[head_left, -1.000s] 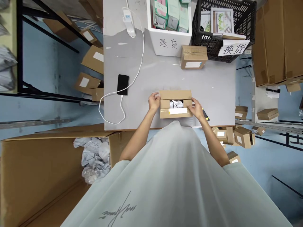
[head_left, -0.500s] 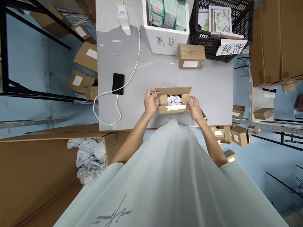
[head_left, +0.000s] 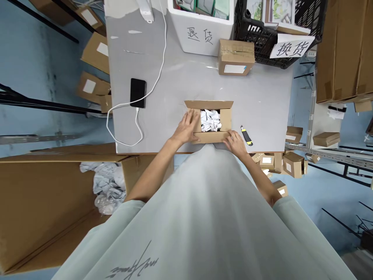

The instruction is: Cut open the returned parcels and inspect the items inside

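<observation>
A small cardboard box [head_left: 211, 137] lies with its top flaps apart near the table's front edge. Crumpled white paper [head_left: 210, 120] fills the visible opening. My left hand [head_left: 185, 127] rests over the box's left end, fingers stretched onto the side flap and thumb by the front flap. At the front right corner, my right hand [head_left: 235, 144] has its fingers bent around the front flap's edge. To its right a yellow and black utility knife [head_left: 246, 136] lies on the table. Whatever is beneath the paper is hidden.
A closed carton [head_left: 236, 57] sits behind, beside a white bin [head_left: 201, 35] and a black crate [head_left: 256, 46] holding framed pictures. A phone [head_left: 138, 92] with a white cable lies left. Below left, a large carton [head_left: 43, 202] contains crumpled paper.
The front flap's white label no longer shows, and more of the crumpled paper is visible. My left hand has flattened over the left flap; my right hand has moved lower, uncovering the knife.
</observation>
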`<move>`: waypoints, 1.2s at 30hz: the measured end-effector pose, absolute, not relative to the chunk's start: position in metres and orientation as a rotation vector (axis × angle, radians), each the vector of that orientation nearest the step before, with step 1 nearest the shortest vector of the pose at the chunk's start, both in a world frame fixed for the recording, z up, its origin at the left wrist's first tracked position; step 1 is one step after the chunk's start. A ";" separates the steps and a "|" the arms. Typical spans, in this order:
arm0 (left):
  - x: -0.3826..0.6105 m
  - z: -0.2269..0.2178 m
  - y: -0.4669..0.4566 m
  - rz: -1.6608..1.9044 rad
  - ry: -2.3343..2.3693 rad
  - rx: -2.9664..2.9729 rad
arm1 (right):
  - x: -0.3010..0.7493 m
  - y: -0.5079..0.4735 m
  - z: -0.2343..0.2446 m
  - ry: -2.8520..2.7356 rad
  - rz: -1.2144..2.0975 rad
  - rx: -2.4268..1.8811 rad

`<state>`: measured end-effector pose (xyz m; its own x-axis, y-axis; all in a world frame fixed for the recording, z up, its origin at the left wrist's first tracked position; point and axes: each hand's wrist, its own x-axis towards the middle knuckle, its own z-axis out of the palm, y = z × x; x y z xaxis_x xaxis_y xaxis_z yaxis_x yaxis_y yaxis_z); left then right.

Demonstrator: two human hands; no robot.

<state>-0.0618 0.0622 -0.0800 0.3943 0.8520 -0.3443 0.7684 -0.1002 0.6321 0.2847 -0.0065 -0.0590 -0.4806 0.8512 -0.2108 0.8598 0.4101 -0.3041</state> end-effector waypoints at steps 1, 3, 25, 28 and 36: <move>-0.057 -0.081 0.059 0.109 1.419 1.886 | 0.282 -0.004 -0.058 2.584 -0.580 1.593; -0.048 -0.081 0.053 0.082 1.485 1.897 | 0.275 0.005 -0.054 2.500 -0.574 1.611; -0.066 -0.051 0.028 0.615 1.824 1.649 | 0.221 0.091 -0.040 2.364 -0.839 1.850; -0.080 -0.057 0.025 0.673 1.921 1.588 | 0.227 0.087 -0.038 2.438 -0.853 1.914; -0.066 -0.063 0.024 0.630 1.823 1.672 | 0.282 0.066 -0.021 2.326 -0.917 2.215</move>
